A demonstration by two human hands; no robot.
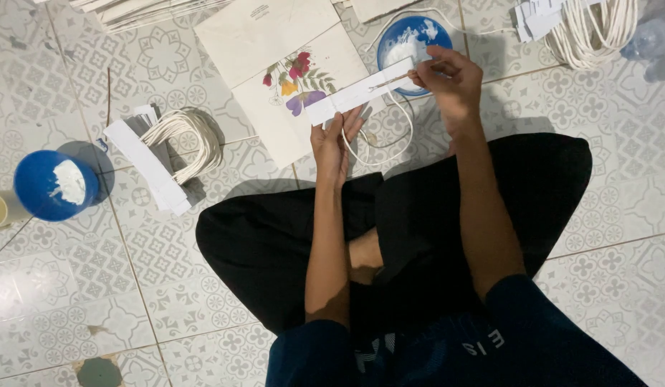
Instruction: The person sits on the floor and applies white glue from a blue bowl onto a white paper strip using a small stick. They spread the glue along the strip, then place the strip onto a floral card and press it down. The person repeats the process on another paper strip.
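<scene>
Paper strip (357, 93), white, was held flat above the floral paper bag (289, 86) by your left hand (332, 147), fingers gripping its near end, while your right hand (451, 82) pinched a thin brush (391, 81); best stroked lightly, evenly, lengthwise.

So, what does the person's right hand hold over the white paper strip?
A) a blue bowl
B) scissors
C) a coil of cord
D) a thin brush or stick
D: the right hand pinches a thin brush or stick with its tip on the white paper strip, which the left hand supports.
</scene>
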